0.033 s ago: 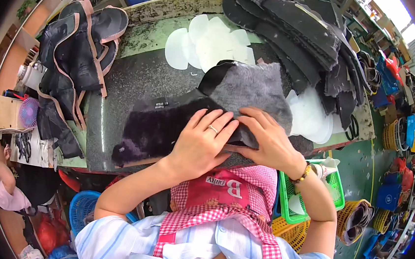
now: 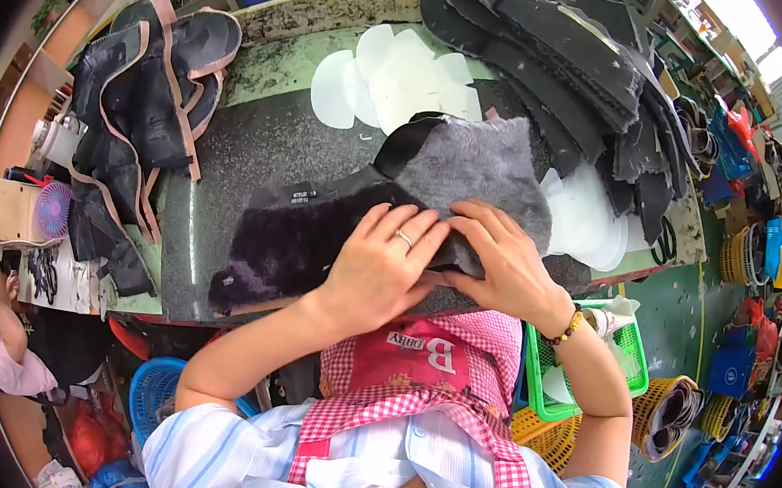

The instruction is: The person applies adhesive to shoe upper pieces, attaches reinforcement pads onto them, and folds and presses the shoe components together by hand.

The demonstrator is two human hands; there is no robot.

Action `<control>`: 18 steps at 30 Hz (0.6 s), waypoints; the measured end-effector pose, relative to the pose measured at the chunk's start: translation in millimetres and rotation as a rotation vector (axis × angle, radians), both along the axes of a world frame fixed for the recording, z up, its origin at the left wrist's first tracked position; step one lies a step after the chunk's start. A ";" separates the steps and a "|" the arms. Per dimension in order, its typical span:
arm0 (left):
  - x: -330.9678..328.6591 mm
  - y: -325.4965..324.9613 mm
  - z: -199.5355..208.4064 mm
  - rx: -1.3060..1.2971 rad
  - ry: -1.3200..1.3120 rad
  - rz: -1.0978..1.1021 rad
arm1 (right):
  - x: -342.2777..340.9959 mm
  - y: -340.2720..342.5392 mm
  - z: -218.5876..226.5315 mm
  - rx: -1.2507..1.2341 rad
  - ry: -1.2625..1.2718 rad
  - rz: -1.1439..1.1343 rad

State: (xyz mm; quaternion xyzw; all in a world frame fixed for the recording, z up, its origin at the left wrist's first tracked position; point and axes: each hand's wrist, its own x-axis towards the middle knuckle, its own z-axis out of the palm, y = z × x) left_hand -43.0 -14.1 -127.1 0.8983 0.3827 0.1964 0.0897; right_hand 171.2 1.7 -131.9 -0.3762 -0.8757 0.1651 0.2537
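A fur-lined boot upper [image 2: 284,249], dark purple-black on the left and grey over the upper right, lies on the dark worktop in front of me. My left hand [image 2: 380,262], with a ring on it, rests over its near middle, fingers on top and thumb at the near edge. Close beside it, my right hand [image 2: 505,263] bends its fingers over the same edge, with the thumb below. Between the two hands a fold of the edge shows; the fingertips partly hide it. A small printed label is visible on the upper's dark far edge.
Black boot pieces with pinkish edging [image 2: 155,121] lie at the left, near a small fan [image 2: 53,210]. White shaped sheets [image 2: 400,82] sit at the back, with stacked black pieces [image 2: 556,63] to their right. A green basket [image 2: 546,388] stands by my right arm. Another person works at far left.
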 end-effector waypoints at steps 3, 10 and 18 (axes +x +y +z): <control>-8.1 7.6 -9.4 -0.111 -0.113 0.051 | 11.9 9.6 -9.8 -0.145 0.105 0.018; -21.8 61.2 13.4 -0.713 -0.004 -0.012 | 25.2 67.2 -5.8 -0.763 0.117 0.064; -14.1 81.6 8.1 -0.600 -0.035 -0.048 | 35.6 106.0 -9.8 -1.026 0.155 0.076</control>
